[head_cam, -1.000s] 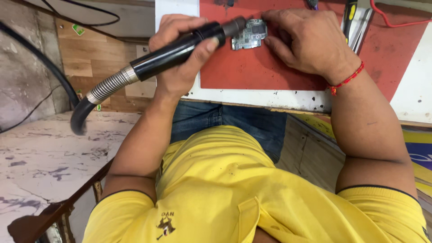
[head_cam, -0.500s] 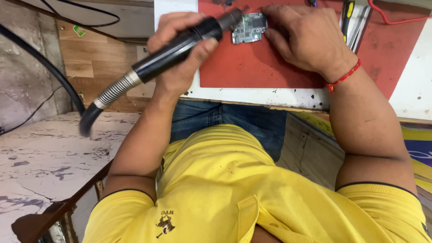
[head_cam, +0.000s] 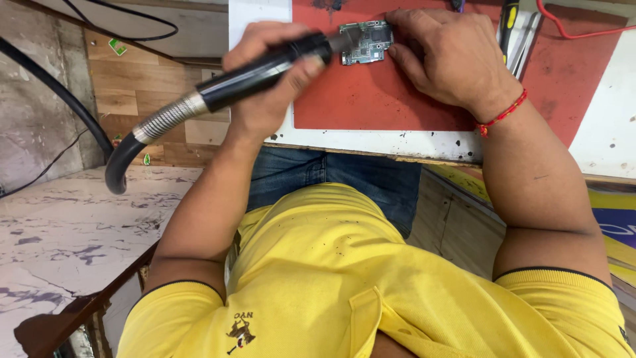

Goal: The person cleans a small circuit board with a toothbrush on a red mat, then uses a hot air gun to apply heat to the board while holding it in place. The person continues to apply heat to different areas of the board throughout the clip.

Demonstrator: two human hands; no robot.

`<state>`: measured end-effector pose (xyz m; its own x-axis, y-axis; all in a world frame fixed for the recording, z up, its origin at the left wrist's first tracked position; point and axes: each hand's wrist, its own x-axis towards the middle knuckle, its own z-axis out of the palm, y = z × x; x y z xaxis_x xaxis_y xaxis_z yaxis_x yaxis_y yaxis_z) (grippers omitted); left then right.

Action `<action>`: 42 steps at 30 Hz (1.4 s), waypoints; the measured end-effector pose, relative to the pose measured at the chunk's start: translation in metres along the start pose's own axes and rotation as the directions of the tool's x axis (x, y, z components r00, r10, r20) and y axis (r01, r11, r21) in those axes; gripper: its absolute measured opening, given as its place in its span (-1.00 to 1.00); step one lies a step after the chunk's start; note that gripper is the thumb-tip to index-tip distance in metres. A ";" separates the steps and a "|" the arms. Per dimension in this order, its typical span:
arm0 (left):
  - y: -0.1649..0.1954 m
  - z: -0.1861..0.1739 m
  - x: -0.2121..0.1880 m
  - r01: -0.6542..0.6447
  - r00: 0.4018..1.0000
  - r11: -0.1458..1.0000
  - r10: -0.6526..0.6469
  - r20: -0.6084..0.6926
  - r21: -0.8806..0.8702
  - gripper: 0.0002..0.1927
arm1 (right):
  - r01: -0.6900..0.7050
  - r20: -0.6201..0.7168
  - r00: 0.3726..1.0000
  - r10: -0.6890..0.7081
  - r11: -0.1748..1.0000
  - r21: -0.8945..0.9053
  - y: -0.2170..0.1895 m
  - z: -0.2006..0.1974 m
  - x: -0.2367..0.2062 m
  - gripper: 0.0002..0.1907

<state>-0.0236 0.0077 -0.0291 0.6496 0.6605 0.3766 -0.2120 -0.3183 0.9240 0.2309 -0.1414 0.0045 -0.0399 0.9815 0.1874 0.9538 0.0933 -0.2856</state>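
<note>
Repair workshop: circuit board [head_cam: 365, 42], tools [head_cam: 509, 20]

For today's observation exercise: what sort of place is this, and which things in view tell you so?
Probably a small electronics repair bench. The left hand aims a black hot-air-style handpiece with a hose at a small circuit board, steadied by the right hand on a red work mat.

Marbled floor [head_cam: 59, 225] — perhaps wood-panelled wall [head_cam: 142, 93].

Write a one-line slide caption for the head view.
Left hand aims a black hot-air wand at a small circuit board steadied by the right hand on a red mat.
</note>
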 end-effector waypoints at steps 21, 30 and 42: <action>0.007 0.002 0.001 -0.019 0.997 0.998 0.024 -0.070 0.062 -0.64 | -0.001 0.015 1.000 0.001 0.999 0.039 -0.007 -0.010 0.005 -0.67; 0.007 -0.001 0.005 -0.115 0.992 0.985 0.109 0.057 0.125 -0.61 | -0.016 -0.005 1.000 0.016 1.000 0.005 -0.007 -0.009 0.007 -0.68; 0.006 0.003 0.004 0.062 0.988 0.998 -0.063 -0.138 -0.012 -0.61 | 0.002 0.022 1.000 -0.004 0.998 0.056 -0.008 -0.012 0.007 -0.67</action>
<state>-0.0200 0.0069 -0.0224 0.5545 0.7670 0.3228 -0.1799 -0.2682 0.9464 0.2263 -0.1373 0.0199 -0.0498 0.9845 0.1679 0.9355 0.1049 -0.3375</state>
